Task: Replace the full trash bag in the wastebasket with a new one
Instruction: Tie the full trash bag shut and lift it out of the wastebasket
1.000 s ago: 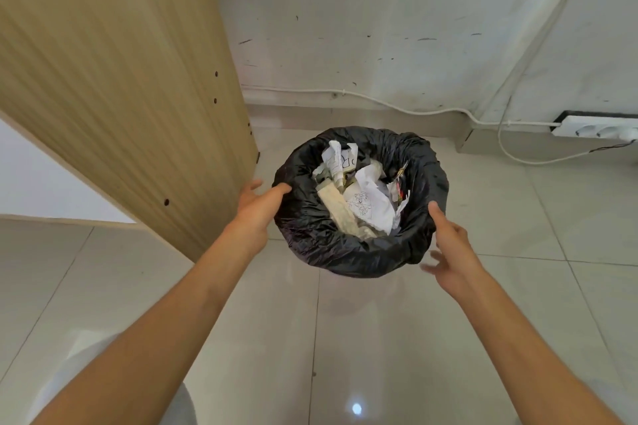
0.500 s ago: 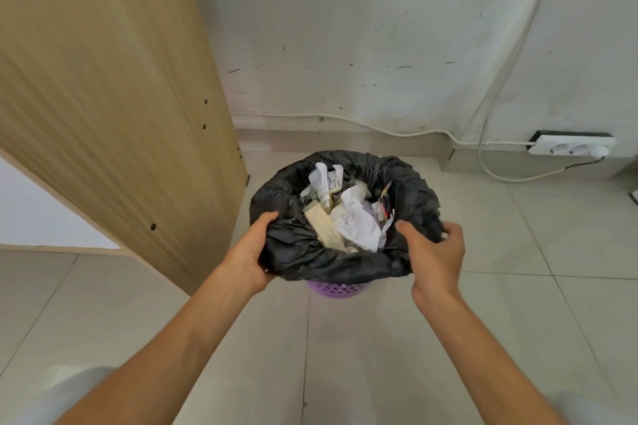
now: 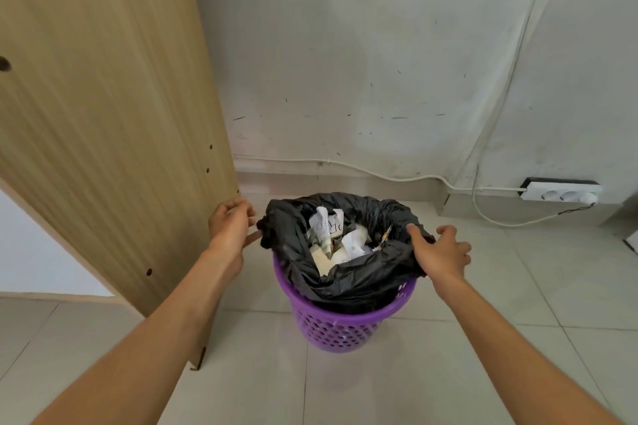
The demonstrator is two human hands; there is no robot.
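Observation:
A purple perforated wastebasket [image 3: 340, 328] stands on the tiled floor. A black trash bag [image 3: 352, 281] sits in it, its rim pulled up off the basket's edge, full of crumpled paper [image 3: 331, 235]. My left hand [image 3: 230, 226] pinches the bag's left edge. My right hand [image 3: 440, 252] grips the bag's right edge, thumb inside the opening. The bag's lower part is hidden inside the basket.
A wooden furniture panel [image 3: 103, 114] rises close on the left of the basket. A white wall with a cable [image 3: 345, 166] runs behind. A white power strip [image 3: 561, 191] lies at the right by the wall. Pale floor tiles [image 3: 379, 383] surround the basket.
Both hands closed on the bag's rim and lifted it, uncovering the purple basket below. The view tilted upward, showing more wall.

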